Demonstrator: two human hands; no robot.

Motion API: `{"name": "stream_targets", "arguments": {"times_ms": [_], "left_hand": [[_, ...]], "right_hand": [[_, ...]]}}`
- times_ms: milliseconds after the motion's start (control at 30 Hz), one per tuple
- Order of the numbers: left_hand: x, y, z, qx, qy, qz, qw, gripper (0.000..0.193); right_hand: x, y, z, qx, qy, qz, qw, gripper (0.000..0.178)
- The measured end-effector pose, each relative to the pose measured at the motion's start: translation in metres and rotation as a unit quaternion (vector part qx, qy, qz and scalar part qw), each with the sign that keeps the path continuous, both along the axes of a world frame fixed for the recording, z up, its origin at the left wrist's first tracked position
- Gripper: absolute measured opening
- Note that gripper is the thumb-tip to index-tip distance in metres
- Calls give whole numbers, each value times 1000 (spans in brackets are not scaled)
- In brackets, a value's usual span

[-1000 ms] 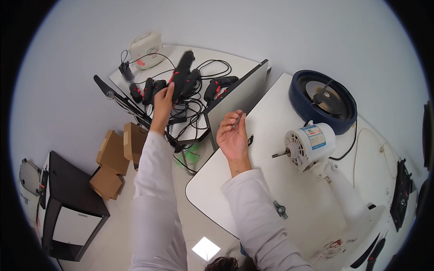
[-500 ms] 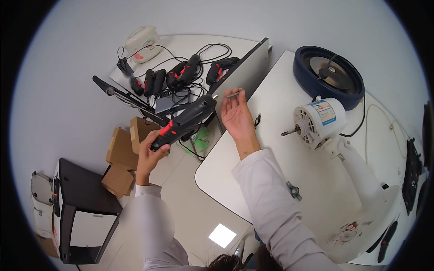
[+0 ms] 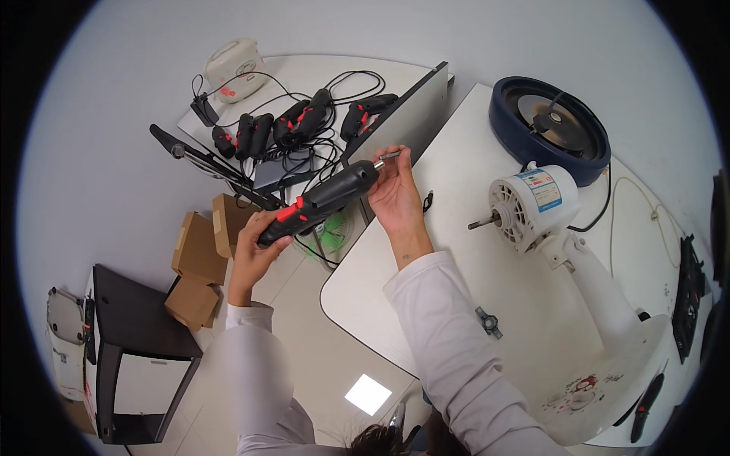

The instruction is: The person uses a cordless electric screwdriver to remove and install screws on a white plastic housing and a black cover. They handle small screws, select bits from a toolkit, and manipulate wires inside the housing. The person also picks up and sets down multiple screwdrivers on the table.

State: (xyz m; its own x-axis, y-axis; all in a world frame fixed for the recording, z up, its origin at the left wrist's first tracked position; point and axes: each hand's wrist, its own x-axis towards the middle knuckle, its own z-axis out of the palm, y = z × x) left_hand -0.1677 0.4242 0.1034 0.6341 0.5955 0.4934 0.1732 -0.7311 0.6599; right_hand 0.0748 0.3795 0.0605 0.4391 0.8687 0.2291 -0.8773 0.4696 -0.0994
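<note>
One left hand [image 3: 255, 257]: wrapped around rear handle of black-and-red electric screwdriver [image 3: 328, 197]; handle end partly covered by fingers.
Left sleeve [image 3: 257, 372]: smeared, no detail.
Screwdriver position: mid-air, tilted, nose up toward right hand [image 3: 395, 199].
Silver chuck [image 3: 379, 164]: at the bit's near end; touching or just apart, can't tell.
Metal bit [image 3: 389, 156]: pinched narrowly, right thumb and fingers; lined up done, seating probably left; outer end hidden.
Fan motor [image 3: 536, 199]: on white stand [image 3: 597, 285], untouched, shaft bare.
</note>
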Motion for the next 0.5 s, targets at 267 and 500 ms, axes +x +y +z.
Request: {"name": "stream_targets", "arguments": {"times_ms": [267,500], "left_hand": [[-1,3,-5,-7,-4,9,1000,39],[1,3,-5,-2,3,9,1000,40]], "right_hand": [[-2,-4,6,15,25,-5,1000,14],[1,-1,1,-5,10,-16,1000,16]]}}
